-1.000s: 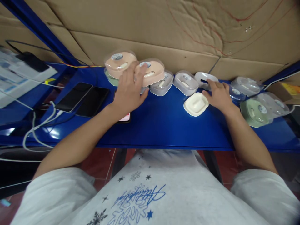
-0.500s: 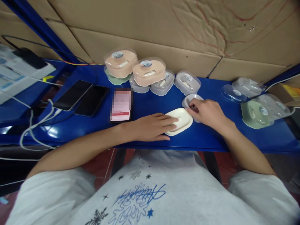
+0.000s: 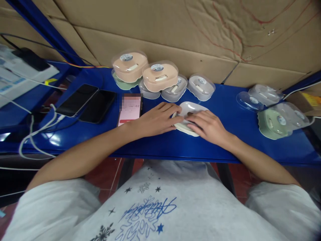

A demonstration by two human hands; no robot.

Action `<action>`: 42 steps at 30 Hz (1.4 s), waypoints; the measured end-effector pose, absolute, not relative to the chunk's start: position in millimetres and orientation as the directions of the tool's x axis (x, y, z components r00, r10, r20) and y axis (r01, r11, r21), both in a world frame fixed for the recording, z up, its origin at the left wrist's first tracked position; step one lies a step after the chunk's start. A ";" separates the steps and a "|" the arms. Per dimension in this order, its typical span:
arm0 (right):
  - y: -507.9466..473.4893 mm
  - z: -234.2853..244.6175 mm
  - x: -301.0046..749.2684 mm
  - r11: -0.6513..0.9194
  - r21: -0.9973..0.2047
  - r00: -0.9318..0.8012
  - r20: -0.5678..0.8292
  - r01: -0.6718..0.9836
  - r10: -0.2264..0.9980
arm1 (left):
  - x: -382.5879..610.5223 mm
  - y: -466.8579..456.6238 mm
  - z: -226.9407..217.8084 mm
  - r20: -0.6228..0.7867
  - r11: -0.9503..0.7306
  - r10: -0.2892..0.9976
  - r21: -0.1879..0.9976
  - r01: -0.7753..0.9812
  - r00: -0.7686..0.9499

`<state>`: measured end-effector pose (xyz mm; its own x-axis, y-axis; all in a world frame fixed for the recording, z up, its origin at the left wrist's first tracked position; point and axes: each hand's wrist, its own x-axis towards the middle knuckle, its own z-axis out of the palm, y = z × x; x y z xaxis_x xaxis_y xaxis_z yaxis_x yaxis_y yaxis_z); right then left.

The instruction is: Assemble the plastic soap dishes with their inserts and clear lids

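Note:
A shallow grey oval soap dish (image 3: 191,107) lies over a cream soap dish (image 3: 187,130), whose front rim shows below it. At the left side of the pair, my left hand (image 3: 160,119) grips the rim with fingers partly bent. My right hand (image 3: 208,125) holds the grey dish from the right, its fingertips reaching over the rim into the hollow. A small dark patch shows by the right fingertips; I cannot make out what it is.
Behind stand peach soap boxes (image 3: 160,75) with clear lids, stacked on green and grey ones. A green box (image 3: 272,124) and a clear lid (image 3: 249,100) lie at right. Phones (image 3: 76,100) and white cables (image 3: 25,140) lie at left. A cardboard wall (image 3: 150,26) closes the back.
The grey dish has come left onto the cream dish, carried by my right hand. The cream dish sits slightly farther back. My left hand has moved from its hollow to the left rim.

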<state>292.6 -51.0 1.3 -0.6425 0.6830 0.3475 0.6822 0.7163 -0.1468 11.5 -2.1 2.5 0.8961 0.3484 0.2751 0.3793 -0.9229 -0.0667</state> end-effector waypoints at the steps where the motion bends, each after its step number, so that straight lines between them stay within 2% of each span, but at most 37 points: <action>1: -54.3 -0.2 289.3 0.748 -0.127 -0.680 0.340 0.651 0.650 | 12.5 -2.8 2.5 0.287 -0.924 0.349 -0.055 0.379 0.892; 3: -59.0 -3.0 285.1 0.792 -0.090 -0.737 0.315 0.604 0.598 | 13.6 -2.8 0.9 0.281 -0.931 0.346 -0.016 0.365 0.895; 6: -61.4 -7.3 283.1 0.804 -0.075 -0.762 0.278 0.590 0.586 | 13.5 -0.5 -4.8 0.236 -0.934 0.352 0.034 0.354 0.906; 13: -55.6 -9.5 285.4 0.806 -0.072 -0.761 0.289 0.588 0.581 | 11.5 2.9 -11.6 0.242 -0.936 0.335 -0.029 0.352 0.911; 16: -46.2 -8.5 294.5 0.777 -0.054 -0.738 0.280 0.627 0.615 | 10.3 6.3 -9.7 0.258 -0.926 0.355 -0.037 0.377 0.898; 21: -30.7 -17.2 307.8 0.738 -0.118 -0.705 0.229 0.664 0.671 | 7.8 12.7 -12.3 0.312 -0.912 0.395 0.016 0.411 0.864; 26: -23.4 -1.6 320.7 0.744 -0.152 -0.717 0.199 0.651 0.668 | 6.3 13.2 -14.3 0.271 -0.918 0.392 0.051 0.393 0.879; 28: -18.8 16.8 339.1 0.656 -0.145 -0.629 0.192 0.741 0.753 | 5.8 12.5 -13.1 0.251 -0.917 0.394 0.037 0.397 0.884; 29: -15.7 26.3 351.5 0.563 -0.127 -0.536 0.198 0.816 0.821 | 5.7 12.1 -12.5 0.245 -0.917 0.393 0.032 0.398 0.886; 32: -4.0 44.9 392.5 0.145 -0.010 -0.138 0.237 0.989 0.962 | 5.5 11.2 -11.2 0.244 -0.919 0.388 0.023 0.395 0.889; 34: 4.5 46.2 415.3 -0.146 0.074 0.127 0.221 0.986 0.967 | 5.7 10.5 -10.6 0.242 -0.920 0.382 0.005 0.392 0.892; 36: 11.5 42.1 430.6 -0.347 0.137 0.337 0.090 0.928 0.937 | 6.1 9.5 -9.8 0.233 -0.920 0.377 -0.022 0.392 0.896; 39: 16.2 37.2 439.3 -0.418 0.194 0.446 -0.139 0.888 0.884 | 6.5 7.9 -8.9 0.220 -0.916 0.379 -0.047 0.398 0.899; 42: 11.9 37.5 433.6 -0.239 0.179 0.270 -0.175 0.954 0.947 | 6.0 8.0 -10.0 0.220 -0.912 0.386 -0.053 0.406 0.896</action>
<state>433.6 11.9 37.5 0.2701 0.9468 -0.1751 0.9543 -0.2391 0.1792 6.0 8.0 -10.0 0.8960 0.3856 0.2204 0.4058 -0.9124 -0.0534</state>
